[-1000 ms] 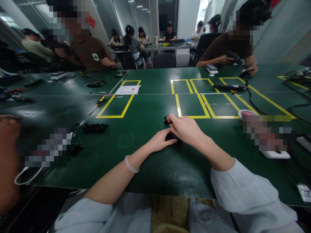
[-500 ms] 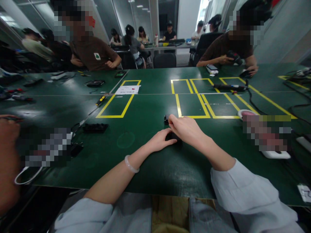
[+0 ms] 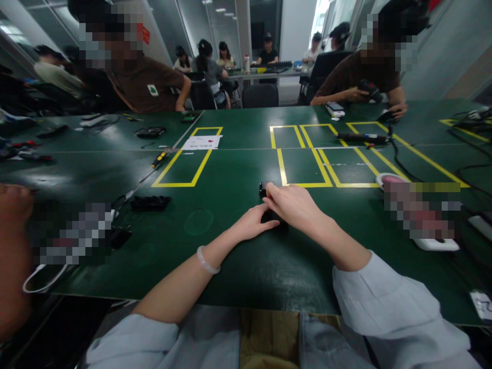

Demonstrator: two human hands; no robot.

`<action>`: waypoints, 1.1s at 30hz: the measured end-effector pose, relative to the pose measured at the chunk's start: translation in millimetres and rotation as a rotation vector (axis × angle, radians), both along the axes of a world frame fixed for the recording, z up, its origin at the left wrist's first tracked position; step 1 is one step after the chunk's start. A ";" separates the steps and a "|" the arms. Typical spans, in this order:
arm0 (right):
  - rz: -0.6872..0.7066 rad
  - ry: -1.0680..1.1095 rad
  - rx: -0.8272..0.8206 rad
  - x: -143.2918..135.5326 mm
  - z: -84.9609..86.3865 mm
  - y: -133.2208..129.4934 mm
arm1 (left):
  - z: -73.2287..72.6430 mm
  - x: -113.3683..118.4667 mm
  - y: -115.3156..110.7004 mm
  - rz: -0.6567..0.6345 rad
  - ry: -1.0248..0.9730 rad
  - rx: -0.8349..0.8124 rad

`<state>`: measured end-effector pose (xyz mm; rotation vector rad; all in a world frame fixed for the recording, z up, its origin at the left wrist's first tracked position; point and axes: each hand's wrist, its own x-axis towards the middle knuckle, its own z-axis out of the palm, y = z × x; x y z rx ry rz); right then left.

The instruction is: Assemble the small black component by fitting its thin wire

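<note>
My left hand (image 3: pixel 251 223) rests low over the green table (image 3: pixel 226 271), its thumb and fingers set around a small dark object (image 3: pixel 275 217). Only bits of this black piece show, so its kind is unclear. Above it, my right hand (image 3: pixel 294 204) is curled with its fingers bent down against the piece. Whatever those fingers grip is hidden from view. A black block-like end (image 3: pixel 263 189) sticks out just left of the right fingers. Whether it belongs to the same piece I cannot tell.
Left of my hands lies a black slotted part (image 3: pixel 150 203). Farther up is a yellow-and-black screwdriver (image 3: pixel 159 160). A black cylindrical tool (image 3: pixel 363 139) with a cable lies beyond, to the right. A blurred-out phone-like item (image 3: pixel 436 245) is nearer. Another person's arm (image 3: pixel 13 261) reaches in at left.
My right hand has shifted very slightly, while my left hand keeps its place. Across the table, the person on the left has leaned left and changed arm position.
</note>
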<state>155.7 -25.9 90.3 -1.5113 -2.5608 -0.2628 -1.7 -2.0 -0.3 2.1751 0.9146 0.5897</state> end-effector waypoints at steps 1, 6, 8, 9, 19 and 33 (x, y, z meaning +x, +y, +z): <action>-0.016 -0.014 -0.001 -0.7 -0.6 0.6 | 0.6 0.1 -0.2 0.001 0.005 0.002; -0.009 0.022 -0.031 0.3 -1.4 1.9 | 3.2 0.4 -1.2 0.007 0.003 -0.003; 0.014 0.045 -0.035 2.1 -0.1 1.3 | 3.1 0.4 -1.3 0.007 -0.001 -0.008; 0.026 0.053 -0.038 2.9 0.8 0.8 | 2.9 0.4 -1.4 0.007 -0.002 -0.008; -0.024 -0.011 -0.002 1.7 0.9 1.9 | 2.0 0.1 -1.0 0.009 0.019 0.009; 0.055 0.049 -0.051 5.0 4.2 0.6 | 0.5 -0.6 -0.2 0.005 0.005 0.009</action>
